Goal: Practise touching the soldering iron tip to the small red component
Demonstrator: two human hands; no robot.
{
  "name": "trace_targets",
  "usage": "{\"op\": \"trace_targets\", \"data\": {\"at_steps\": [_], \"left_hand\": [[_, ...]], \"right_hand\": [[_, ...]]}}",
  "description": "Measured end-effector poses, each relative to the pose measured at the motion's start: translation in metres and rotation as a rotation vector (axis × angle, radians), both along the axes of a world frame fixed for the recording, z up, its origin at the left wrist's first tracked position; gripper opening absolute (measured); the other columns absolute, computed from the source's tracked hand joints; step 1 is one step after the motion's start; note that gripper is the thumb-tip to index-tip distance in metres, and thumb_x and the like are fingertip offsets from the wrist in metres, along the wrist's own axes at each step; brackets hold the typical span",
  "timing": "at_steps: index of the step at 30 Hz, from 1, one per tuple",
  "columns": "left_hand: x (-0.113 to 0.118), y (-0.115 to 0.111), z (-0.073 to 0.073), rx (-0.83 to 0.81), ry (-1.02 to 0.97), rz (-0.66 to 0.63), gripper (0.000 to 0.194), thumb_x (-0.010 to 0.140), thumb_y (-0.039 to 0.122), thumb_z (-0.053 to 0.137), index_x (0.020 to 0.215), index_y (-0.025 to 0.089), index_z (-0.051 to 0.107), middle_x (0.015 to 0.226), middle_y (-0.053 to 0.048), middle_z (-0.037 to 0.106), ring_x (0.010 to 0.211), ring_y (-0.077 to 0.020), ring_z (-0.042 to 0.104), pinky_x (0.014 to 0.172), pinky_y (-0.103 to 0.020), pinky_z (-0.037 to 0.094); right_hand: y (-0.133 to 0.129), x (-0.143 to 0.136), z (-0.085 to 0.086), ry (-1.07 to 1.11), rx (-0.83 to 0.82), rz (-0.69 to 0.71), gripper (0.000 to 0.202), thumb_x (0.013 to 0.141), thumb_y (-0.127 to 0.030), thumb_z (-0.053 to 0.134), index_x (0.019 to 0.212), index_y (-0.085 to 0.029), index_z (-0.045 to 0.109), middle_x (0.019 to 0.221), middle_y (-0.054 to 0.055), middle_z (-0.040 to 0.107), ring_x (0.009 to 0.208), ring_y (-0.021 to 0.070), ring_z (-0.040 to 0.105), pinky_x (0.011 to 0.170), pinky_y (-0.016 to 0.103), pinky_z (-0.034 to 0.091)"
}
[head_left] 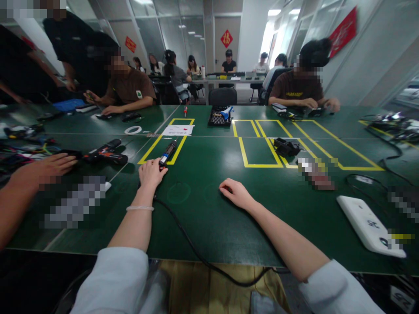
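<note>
1. So we've got our left hand (153, 171) wrapped around the near end of a slim black tool (168, 152) with a blue-and-white band, left of the middle of the green worktop (203, 226).
2. The tool's far end points away from us, inside the near part of the left yellow tape outline (150, 149).
3. Our right hand (237, 192) rests on the worktop right of that, fingers loosely curled; honestly we can't tell if there's anything in it.
4. A black cable (183, 233) runs from beside our left wrist over the near edge.
5. Far side: a white sheet (178, 130) past the tool, and a black tray (219, 123) right of it.
6. Over to the right, a black part (287, 147) sits by the tape lines, with a white device (363, 218) nearer us.
7. Far left, another person's hand (63, 163) is near an orange-and-black power tool (106, 153).
</note>
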State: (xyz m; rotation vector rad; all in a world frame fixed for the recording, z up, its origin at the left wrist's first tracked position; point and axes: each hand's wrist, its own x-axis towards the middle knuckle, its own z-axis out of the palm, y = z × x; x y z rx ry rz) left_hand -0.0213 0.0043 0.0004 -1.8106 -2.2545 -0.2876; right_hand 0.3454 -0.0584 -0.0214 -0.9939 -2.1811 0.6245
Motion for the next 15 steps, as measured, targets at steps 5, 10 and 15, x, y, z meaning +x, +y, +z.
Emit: {"op": "trace_targets", "data": {"at_steps": [5, 10, 15], "left_hand": [[0.010, -0.005, 0.006, 0.009, -0.029, 0.042, 0.043, 0.081, 0.038, 0.062, 0.117, 0.017, 0.053, 0.115, -0.014, 0.059, 0.101, -0.0290, 0.058, 0.082, -0.036, 0.046], [0.016, -0.009, 0.009, -0.010, -0.065, 0.086, 0.024, 0.088, 0.036, 0.050, 0.101, 0.018, 0.058, 0.106, -0.013, 0.063, 0.090, -0.0300, 0.062, 0.072, -0.037, 0.047], [0.027, -0.012, 0.013, 0.212, -0.089, -0.041, 0.028, 0.093, 0.033, 0.042, 0.106, 0.015, 0.059, 0.106, -0.015, 0.064, 0.097, -0.0297, 0.060, 0.081, -0.039, 0.045]], "right_hand": [[0.001, -0.001, 0.000, 0.000, -0.003, 0.000, 0.010, 0.091, -0.019, 0.053, 0.086, -0.018, 0.063, 0.082, 0.003, 0.060, 0.073, 0.0136, 0.054, 0.067, 0.025, 0.041], [0.001, 0.000, -0.002, -0.006, 0.000, 0.008, 0.010, 0.090, -0.018, 0.054, 0.086, -0.019, 0.063, 0.082, 0.002, 0.060, 0.073, 0.0133, 0.054, 0.068, 0.024, 0.040], [0.002, -0.001, -0.001, -0.016, 0.001, 0.010, 0.010, 0.091, -0.018, 0.053, 0.086, -0.019, 0.063, 0.083, 0.003, 0.061, 0.075, 0.0135, 0.054, 0.069, 0.024, 0.041]]}}
